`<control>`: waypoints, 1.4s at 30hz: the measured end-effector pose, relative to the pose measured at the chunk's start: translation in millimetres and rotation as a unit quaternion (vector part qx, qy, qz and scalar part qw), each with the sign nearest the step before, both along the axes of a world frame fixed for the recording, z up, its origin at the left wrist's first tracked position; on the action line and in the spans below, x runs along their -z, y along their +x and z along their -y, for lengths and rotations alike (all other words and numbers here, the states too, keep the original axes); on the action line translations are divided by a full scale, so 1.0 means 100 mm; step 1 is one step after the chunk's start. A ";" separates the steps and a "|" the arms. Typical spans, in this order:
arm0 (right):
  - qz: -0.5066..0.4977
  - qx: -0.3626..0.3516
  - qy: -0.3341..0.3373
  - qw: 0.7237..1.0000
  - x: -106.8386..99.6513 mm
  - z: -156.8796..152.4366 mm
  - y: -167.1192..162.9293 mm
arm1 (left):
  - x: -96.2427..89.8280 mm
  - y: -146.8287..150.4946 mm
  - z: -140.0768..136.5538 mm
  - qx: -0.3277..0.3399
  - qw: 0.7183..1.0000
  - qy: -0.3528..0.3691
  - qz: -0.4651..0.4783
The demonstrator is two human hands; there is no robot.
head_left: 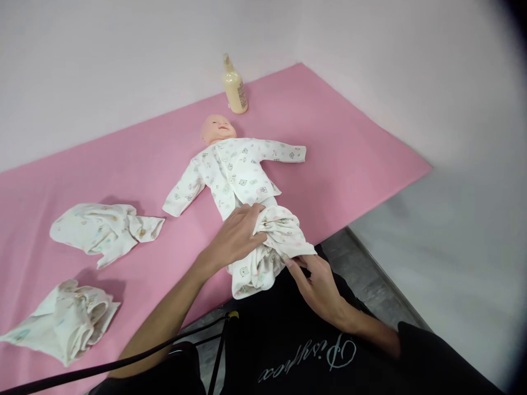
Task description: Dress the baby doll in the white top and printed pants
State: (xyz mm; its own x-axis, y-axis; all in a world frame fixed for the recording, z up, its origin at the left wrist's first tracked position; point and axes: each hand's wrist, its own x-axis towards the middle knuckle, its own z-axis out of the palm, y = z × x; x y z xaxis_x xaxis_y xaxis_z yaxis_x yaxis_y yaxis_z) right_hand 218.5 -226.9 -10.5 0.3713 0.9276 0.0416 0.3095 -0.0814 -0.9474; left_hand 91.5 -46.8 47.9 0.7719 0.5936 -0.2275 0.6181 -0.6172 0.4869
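A baby doll (218,130) lies on its back on the pink table, wearing a white printed long-sleeved top (242,167). Bunched white printed baby pants (280,225) cover its lower body, and its legs are hidden. My left hand (240,236) is closed on the fabric near the waist, just below the top's hem. At the pants' lower right leg, my right hand (317,282) pinches the cuff, its fingertips partly hidden under the cloth. The other leg of the pants hangs crumpled toward the table's front edge.
A pale yellow pump bottle (236,93) stands behind the doll's head. Two crumpled printed cloth pieces, one upper (102,227) and one lower (68,321), lie at left on the pink table (349,148). A black cable (135,356) crosses the lower left.
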 end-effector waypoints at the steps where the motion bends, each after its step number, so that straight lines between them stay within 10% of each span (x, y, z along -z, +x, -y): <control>1: -0.014 -0.001 -0.002 1.000 -0.01 0.00 0.00 | 0.00 0.01 0.01 0.012 1.000 0.026 -0.011; 7: -0.130 0.008 -0.023 0.991 -0.03 -0.02 0.02 | 0.07 0.00 0.08 0.045 0.989 0.140 -0.031; 15: -0.150 0.014 -0.052 0.987 -0.04 -0.08 0.13 | 0.03 -0.13 0.53 0.009 0.995 0.053 0.081; 27: -0.172 -0.023 -0.064 0.983 -0.19 -0.05 0.20 | 0.19 -0.13 0.75 -0.005 0.980 0.199 0.007; 37: -0.191 0.018 -0.054 0.980 -0.10 -0.09 0.08 | 0.09 -0.08 0.71 0.054 0.998 0.007 0.021; 42: -0.163 0.012 -0.058 0.985 -0.10 -0.15 0.06 | 0.22 0.00 0.90 0.007 0.997 0.078 0.030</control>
